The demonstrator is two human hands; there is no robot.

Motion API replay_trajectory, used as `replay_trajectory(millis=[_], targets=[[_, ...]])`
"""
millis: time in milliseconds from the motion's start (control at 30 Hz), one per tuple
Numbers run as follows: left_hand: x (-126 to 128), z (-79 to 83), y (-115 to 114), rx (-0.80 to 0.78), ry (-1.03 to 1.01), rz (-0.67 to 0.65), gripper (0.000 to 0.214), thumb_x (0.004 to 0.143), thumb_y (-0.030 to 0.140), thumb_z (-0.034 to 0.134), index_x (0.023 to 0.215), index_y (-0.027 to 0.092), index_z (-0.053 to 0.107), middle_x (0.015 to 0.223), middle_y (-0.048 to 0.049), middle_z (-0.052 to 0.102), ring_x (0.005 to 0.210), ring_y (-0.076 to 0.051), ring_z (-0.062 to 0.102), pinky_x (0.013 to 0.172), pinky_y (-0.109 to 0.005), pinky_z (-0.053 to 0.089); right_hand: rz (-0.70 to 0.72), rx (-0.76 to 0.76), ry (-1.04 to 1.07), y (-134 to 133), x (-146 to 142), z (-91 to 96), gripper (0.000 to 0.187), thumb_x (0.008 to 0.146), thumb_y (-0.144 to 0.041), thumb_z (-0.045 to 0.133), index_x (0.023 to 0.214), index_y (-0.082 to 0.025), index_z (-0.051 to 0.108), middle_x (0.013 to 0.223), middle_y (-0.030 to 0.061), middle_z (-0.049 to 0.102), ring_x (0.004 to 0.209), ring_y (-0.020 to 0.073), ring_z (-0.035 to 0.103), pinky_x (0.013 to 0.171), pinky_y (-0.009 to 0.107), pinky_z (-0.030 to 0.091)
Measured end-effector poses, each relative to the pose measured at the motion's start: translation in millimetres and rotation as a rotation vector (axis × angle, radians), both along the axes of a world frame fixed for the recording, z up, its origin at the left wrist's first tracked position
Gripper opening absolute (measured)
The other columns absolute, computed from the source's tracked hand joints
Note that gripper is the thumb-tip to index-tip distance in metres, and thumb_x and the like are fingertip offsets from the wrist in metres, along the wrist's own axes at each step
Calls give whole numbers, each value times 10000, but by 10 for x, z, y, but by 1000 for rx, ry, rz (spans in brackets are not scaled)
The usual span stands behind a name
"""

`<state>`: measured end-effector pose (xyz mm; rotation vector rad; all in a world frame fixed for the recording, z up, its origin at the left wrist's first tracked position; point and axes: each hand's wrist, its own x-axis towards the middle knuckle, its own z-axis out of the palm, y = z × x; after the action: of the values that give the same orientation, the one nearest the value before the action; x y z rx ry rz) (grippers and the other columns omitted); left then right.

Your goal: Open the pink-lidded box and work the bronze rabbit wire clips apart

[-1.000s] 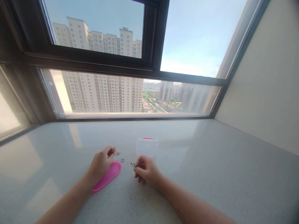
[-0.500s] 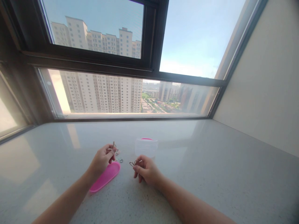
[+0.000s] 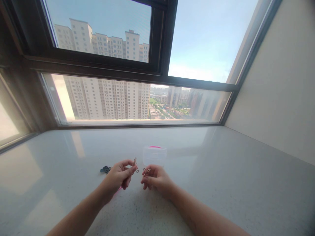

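Note:
My left hand (image 3: 122, 173) pinches a small brown looped piece (image 3: 136, 165) between thumb and forefinger, its loops standing up past the fingertips. Just to the right, my right hand (image 3: 156, 178) grips a similar small looped piece (image 3: 146, 171) with several thin brown loops fanning out. The two pieces are close but apart. Whether the loops are wire or elastic I cannot tell. Under my left wrist, mostly hidden, a sliver of the pink oval tray (image 3: 118, 191) shows.
A clear plastic box (image 3: 154, 156) with a pink strip on top stands behind my right hand. Small dark items (image 3: 105, 169) lie left of my left hand. The pale speckled countertop (image 3: 221, 183) runs back to the dark window frame (image 3: 137, 126).
My left hand has moved right and slightly down with its looped piece, closer to my right hand. It now covers most of the pink tray and uncovers the dark items.

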<state>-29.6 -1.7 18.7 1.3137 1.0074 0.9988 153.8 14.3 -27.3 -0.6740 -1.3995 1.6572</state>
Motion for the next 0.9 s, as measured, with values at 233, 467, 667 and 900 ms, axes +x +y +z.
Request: replay_trajectory(millis=[233,467,667,900], targets=[[37,-103,-27,129,48,-83,152,762,277,630,837,145,618,649,-26,665,627,-154,593,537,-234,426,-28,-18,6,-4,5,29,298,605,-327,753,718,-113,578,601,26,646,405,103,563,353,173,346],[-7,-205,14,-52,1,-65,216,702,131,491,822,115,671,671,-53,669,616,-156,576,555,-249,404,-15,-12,-46,18,2,-5,281,644,-338,712,751,-127,560,607,14,652,341,57,466,334,167,289],[11,-156,-50,-66,177,-26,295,648,217,662,937,168,637,879,-40,666,702,-165,588,554,-228,390,-12,-43,-27,38,-13,-7,240,617,-270,702,761,-134,567,607,5,648,385,76,512,341,165,285],[14,-218,-35,-85,61,-12,491,586,149,693,1051,178,537,1050,-84,613,739,-168,618,631,-269,439,-4,-81,-15,44,-6,25,273,555,-226,708,771,-135,569,627,12,649,454,104,557,383,180,347]])
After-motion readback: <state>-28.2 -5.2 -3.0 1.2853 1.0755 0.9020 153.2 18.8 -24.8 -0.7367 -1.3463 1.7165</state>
